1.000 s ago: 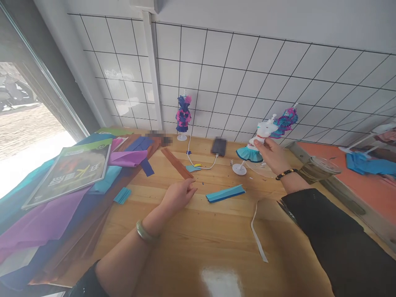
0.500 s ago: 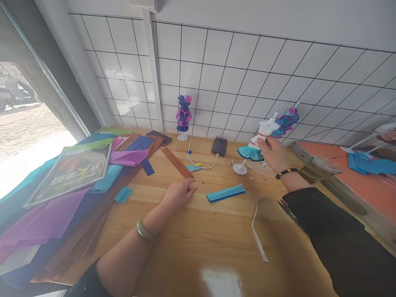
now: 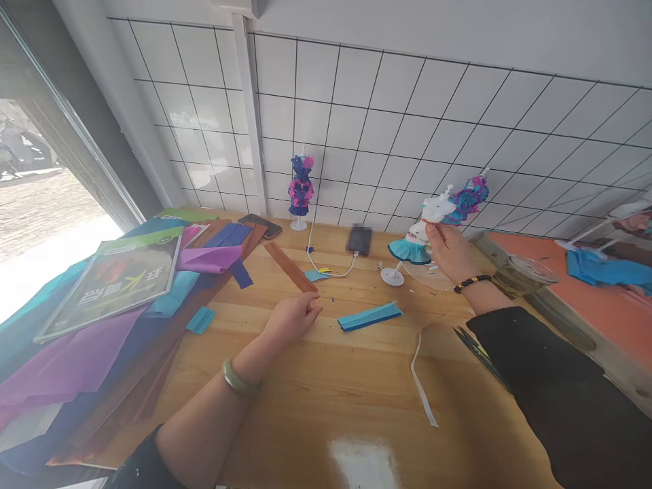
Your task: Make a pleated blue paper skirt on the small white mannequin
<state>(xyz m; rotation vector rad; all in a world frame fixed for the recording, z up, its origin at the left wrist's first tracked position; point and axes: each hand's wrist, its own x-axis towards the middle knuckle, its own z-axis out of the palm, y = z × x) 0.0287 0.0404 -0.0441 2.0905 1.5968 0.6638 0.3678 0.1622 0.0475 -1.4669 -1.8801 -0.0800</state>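
Note:
My right hand (image 3: pixel 451 255) grips a small white dress form (image 3: pixel 432 210) at its waist, tilted on its round white base. The form wears a white bodice and a pleated turquoise skirt (image 3: pixel 410 251). My left hand (image 3: pixel 293 318) rests on the table with curled fingers and shows nothing held; its inner side is hidden. Just beyond its fingers is the end of a folded brown paper strip (image 3: pixel 288 265). A folded blue paper strip (image 3: pixel 370 317) lies between my hands. Behind the held form, another dress form in blue and purple (image 3: pixel 468 200) is partly covered.
Coloured paper sheets (image 3: pixel 102 363) and a booklet (image 3: pixel 115 282) fill the left side. A dressed form (image 3: pixel 301 190), a phone (image 3: pixel 261 224) and a cabled dark box (image 3: pixel 360 241) stand or lie at the back. Scissors (image 3: pixel 479 353), a white strip (image 3: pixel 422 384) and a glass cup (image 3: pixel 524 275) are at right.
The view has shifted slightly. More of the scissors shows beside my right sleeve. My right hand keeps its grip on the dress form, and my left hand stays in place.

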